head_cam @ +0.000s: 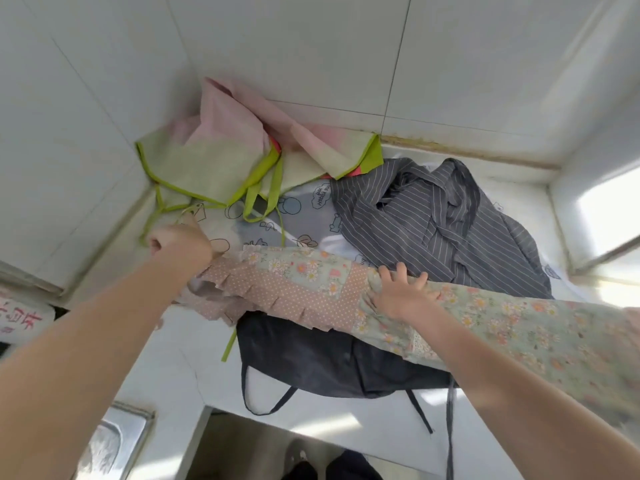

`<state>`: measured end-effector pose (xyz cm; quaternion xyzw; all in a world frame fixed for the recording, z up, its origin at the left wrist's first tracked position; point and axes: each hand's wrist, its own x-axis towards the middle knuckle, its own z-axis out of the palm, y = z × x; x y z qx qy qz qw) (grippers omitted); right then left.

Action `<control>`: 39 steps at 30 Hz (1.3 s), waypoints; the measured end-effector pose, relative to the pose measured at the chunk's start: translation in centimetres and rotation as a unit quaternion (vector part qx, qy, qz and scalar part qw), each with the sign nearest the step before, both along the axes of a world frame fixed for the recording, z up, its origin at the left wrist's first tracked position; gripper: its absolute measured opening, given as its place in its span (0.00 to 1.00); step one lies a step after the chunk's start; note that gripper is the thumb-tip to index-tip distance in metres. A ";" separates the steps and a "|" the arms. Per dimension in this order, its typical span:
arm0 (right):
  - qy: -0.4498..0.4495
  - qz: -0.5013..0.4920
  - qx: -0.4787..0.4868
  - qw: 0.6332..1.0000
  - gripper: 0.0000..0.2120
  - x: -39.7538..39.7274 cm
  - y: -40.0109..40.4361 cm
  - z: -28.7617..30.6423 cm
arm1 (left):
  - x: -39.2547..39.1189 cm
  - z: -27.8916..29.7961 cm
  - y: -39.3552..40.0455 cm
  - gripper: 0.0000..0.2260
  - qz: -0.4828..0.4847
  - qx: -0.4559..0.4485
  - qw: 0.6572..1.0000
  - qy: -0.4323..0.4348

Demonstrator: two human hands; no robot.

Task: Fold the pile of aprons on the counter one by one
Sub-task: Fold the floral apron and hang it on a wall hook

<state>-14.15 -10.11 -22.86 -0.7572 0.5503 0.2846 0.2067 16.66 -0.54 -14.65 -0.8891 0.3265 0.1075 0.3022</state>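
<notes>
A floral green-and-pink apron (311,282) stretches across the middle of the white counter (180,355), running off to the right. My left hand (180,245) grips its left end in a fist. My right hand (403,292) rests on its upper edge with the fingers curled over the cloth. Beneath it lies a dark navy apron (311,362) with its straps hanging over the counter's front edge. Behind are a grey pinstriped apron (433,220), a white cartoon-print apron (294,216) and a pink apron with lime-green trim (214,157) in the corner.
White tiled walls (311,46) close the counter at the back and left. A steel sink rim (114,441) shows at the lower left. A bright window ledge (602,209) is at the right. Shoes (329,465) stand on the floor below the counter edge.
</notes>
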 end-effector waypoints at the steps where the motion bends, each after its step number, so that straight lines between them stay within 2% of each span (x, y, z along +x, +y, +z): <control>1: 0.018 0.000 0.002 1.000 0.32 0.2 0.1 0.1 | 1.1 0.2 0.5 0.31 0.011 -0.010 1.000 0.000; 2: 0.034 0.006 0.004 0.999 0.33 0.5 0.4 0.6 | 2.0 0.6 1.2 0.26 0.009 0.001 1.000 -0.003; 4: 0.067 0.006 0.008 0.998 0.34 1.3 0.8 2.4 | 3.0 1.1 3.0 0.10 -0.034 0.053 0.998 -0.020; 5: 0.075 0.002 0.010 0.997 0.33 1.9 0.7 3.6 | 3.0 1.6 3.8 0.05 -0.057 0.079 0.995 -0.019; 7: 0.059 0.014 -0.004 0.998 0.30 3.4 0.3 6.1 | 2.8 1.8 3.9 0.07 -0.109 0.070 0.991 -0.037; 9: -0.035 0.050 -0.053 0.997 0.25 5.6 0.0 7.6 | 2.0 1.5 2.6 0.09 -0.150 -0.021 0.988 -0.025; 10: -0.099 0.075 -0.071 0.990 0.23 6.8 0.0 8.2 | 1.3 1.2 1.6 0.11 -0.146 -0.090 0.985 0.012; 12: -0.181 0.120 -0.064 0.974 0.20 9.5 0.5 8.4 | -0.1 0.3 0.1 0.14 -0.084 -0.188 0.964 0.168; 14: -0.176 0.150 -0.044 0.972 0.22 11.2 1.3 7.9 | -1.6 -0.6 -0.7 0.19 0.006 -0.169 0.936 0.310; 16: -0.169 0.159 -0.036 0.972 0.25 11.6 2.0 6.5 | -2.3 -1.3 -0.6 0.23 0.070 -0.131 0.921 0.359; 19: -0.223 0.160 -0.053 0.960 0.29 10.1 3.1 4.9 | -1.8 -2.3 -0.2 0.33 0.163 -0.148 0.890 0.398; 21: -0.229 0.189 -0.083 0.951 0.32 9.2 3.6 4.1 | -1.3 -2.7 -0.1 0.31 0.213 -0.183 0.839 0.466; 23: -0.213 0.216 -0.106 0.947 0.32 8.7 3.9 3.4 | -1.0 -2.8 -0.2 0.25 0.256 -0.258 0.760 0.539; 25: -0.207 0.222 -0.116 0.946 0.32 8.6 4.1 2.9 | -0.8 -2.2 -0.6 0.19 0.255 -0.366 0.697 0.561; 27: -0.211 0.216 -0.126 0.945 0.32 8.6 4.1 2.7 | -0.4 -1.2 -1.4 0.17 0.206 -0.477 0.665 0.537; 29: -0.205 0.202 -0.141 0.947 0.35 8.5 3.9 2.4 | -0.3 -0.7 -1.7 0.15 0.113 -0.549 0.681 0.471; 30: -0.193 0.202 -0.144 0.949 0.37 8.5 3.9 2.1 | -0.3 -0.7 -1.6 0.15 0.071 -0.544 0.711 0.439; 31: -0.174 0.215 -0.143 0.950 0.37 8.4 3.9 1.8 | 0.0 -1.2 -1.4 0.16 0.049 -0.511 0.747 0.423; 33: -0.146 0.241 -0.139 0.949 0.36 8.4 3.9 1.1 | 0.5 -2.9 -0.5 0.21 0.080 -0.391 0.815 0.420; 35: -0.154 0.232 -0.132 0.951 0.35 8.5 3.7 1.0 | 0.9 -4.1 0.3 0.26 0.090 -0.264 0.871 0.405; 39: -0.152 0.218 -0.172 0.949 0.42 6.9 3.5 0.7 | 1.0 -4.7 0.4 0.24 -0.009 -0.194 0.905 0.378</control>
